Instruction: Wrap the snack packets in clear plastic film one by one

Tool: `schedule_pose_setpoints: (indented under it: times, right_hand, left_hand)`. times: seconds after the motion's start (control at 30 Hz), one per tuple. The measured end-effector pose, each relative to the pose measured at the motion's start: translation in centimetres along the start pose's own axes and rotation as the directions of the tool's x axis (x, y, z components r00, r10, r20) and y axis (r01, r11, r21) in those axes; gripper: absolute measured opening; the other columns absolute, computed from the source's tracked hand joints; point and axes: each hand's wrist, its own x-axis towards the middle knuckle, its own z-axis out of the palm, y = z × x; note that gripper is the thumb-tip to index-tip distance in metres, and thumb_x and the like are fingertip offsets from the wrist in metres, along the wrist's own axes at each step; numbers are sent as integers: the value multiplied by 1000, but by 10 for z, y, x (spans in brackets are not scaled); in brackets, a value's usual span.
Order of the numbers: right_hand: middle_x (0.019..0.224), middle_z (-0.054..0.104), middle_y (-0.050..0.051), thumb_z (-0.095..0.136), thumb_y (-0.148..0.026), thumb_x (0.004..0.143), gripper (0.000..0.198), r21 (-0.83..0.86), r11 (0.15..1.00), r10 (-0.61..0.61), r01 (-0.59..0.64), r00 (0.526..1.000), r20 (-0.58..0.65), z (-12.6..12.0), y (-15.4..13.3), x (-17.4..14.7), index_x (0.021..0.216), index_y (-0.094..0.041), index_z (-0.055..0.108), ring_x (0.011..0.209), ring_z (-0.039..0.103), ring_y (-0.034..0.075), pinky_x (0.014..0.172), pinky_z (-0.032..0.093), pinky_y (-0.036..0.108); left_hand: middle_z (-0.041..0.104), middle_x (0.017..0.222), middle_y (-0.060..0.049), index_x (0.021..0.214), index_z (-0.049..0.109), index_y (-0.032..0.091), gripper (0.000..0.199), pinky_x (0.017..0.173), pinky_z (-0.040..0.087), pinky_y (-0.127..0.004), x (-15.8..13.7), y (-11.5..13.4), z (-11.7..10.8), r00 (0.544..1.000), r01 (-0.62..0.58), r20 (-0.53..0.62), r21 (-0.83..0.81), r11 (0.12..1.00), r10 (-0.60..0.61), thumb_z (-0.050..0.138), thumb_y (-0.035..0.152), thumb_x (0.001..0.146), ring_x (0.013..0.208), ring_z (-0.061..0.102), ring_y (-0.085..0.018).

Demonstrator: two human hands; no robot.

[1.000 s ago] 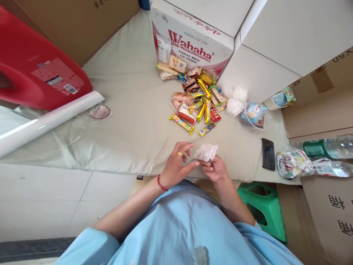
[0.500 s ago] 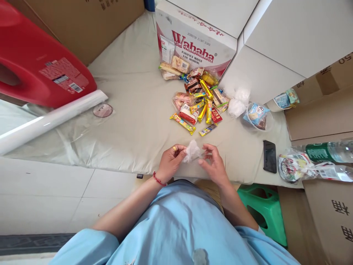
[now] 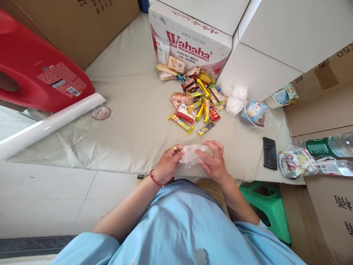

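Note:
Crumpled clear plastic [image 3: 190, 156], thin like a bag or a piece of film, is stretched between my hands just above the table's front edge. My left hand [image 3: 168, 162], with a ring and a red string bracelet, pinches its left end between thumb and fingers. Curled round the right end is my right hand [image 3: 214, 162], its thumb and fingers on the plastic. Beyond my hands lies a heap of wrapped snacks, among them a yellow snack bar [image 3: 180, 123], a red and white packet [image 3: 186, 113] and a small blue-grey bar [image 3: 206, 129].
A Wahaba-style printed water carton [image 3: 190, 44] stands behind the snacks. White plastic bundles [image 3: 236, 99], a clear tub of packets [image 3: 256, 113], a phone [image 3: 269, 153] and bottles [image 3: 320, 149] line the right. A red jug [image 3: 46, 62] and white film roll [image 3: 52, 123] occupy the left.
The plastic has spread wider between my hands. My right hand has closed from beside it onto its right end; my left hand keeps its pinch. The view has shifted slightly.

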Motion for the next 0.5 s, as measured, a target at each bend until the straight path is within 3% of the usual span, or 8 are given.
schedule_pose_setpoints:
  times: [0.07, 0.1, 0.13, 0.2, 0.3, 0.4, 0.5]
  right_hand:
    - [116, 71, 8, 67, -42, 92, 15, 108, 994, -39, 35, 998, 39, -4, -3, 3, 97, -33, 77, 122, 56, 31, 110, 43, 56]
    - [106, 72, 8, 66, -45, 93, 17, 208, 978, 6, -9, 1000, 14, -6, -3, 5, 94, -31, 76, 112, 60, 29, 104, 48, 53]
    - [97, 71, 6, 66, -49, 93, 21, 329, 940, 96, -86, 995, -16, -7, -2, 7, 93, -29, 74, 100, 63, 26, 95, 53, 47]
    - [83, 66, 2, 68, -57, 91, 31, 565, 782, 323, -263, 946, -7, -7, 3, 11, 90, -26, 70, 77, 61, 19, 73, 55, 35]
    - [67, 56, -4, 79, -63, 79, 42, 707, 549, 509, -445, 849, 139, -3, 11, 13, 81, -23, 65, 54, 47, 10, 48, 40, 23]
    - [58, 48, -7, 83, -64, 74, 46, 710, 461, 565, -533, 793, 228, 3, 14, 10, 78, -22, 63, 44, 34, 7, 37, 25, 21]
    - [57, 46, -8, 82, -64, 74, 46, 737, 420, 580, -529, 781, 230, 7, 13, 7, 81, -23, 63, 42, 31, 6, 34, 20, 20]
  left_hand:
    - [56, 70, 5, 84, 61, 19, 50, 58, 36, -23, -1, 1, -1, 1000, -1, 7, 8, 1000, 1, 90, 56, 67, 60, 46, -9]
    - [56, 70, 4, 83, 61, 19, 50, 59, 36, -23, -1, 3, -3, 1000, -5, 12, 19, 1000, 5, 90, 56, 66, 61, 46, -9]
    - [56, 70, 4, 83, 62, 19, 51, 59, 36, -23, -1, 5, -5, 1000, -8, 21, 39, 999, 7, 90, 57, 66, 61, 47, -9]
    - [56, 70, 4, 83, 63, 18, 52, 59, 35, -23, -3, 10, -12, 998, 0, 65, 111, 994, -8, 89, 60, 66, 62, 46, -9]
    - [56, 69, 3, 81, 66, 17, 50, 59, 34, -23, -4, 19, -23, 986, 2, 158, 272, 962, -47, 85, 63, 70, 62, 45, -9]
    - [58, 72, 2, 83, 67, 18, 44, 63, 38, -25, -3, 25, -32, 984, -55, 178, 427, 903, -24, 80, 59, 76, 65, 49, -11]
    - [64, 88, -2, 94, 70, 19, 35, 69, 46, -28, -5, 29, -34, 978, -206, 147, 563, 800, 149, 78, 50, 79, 77, 57, -16]
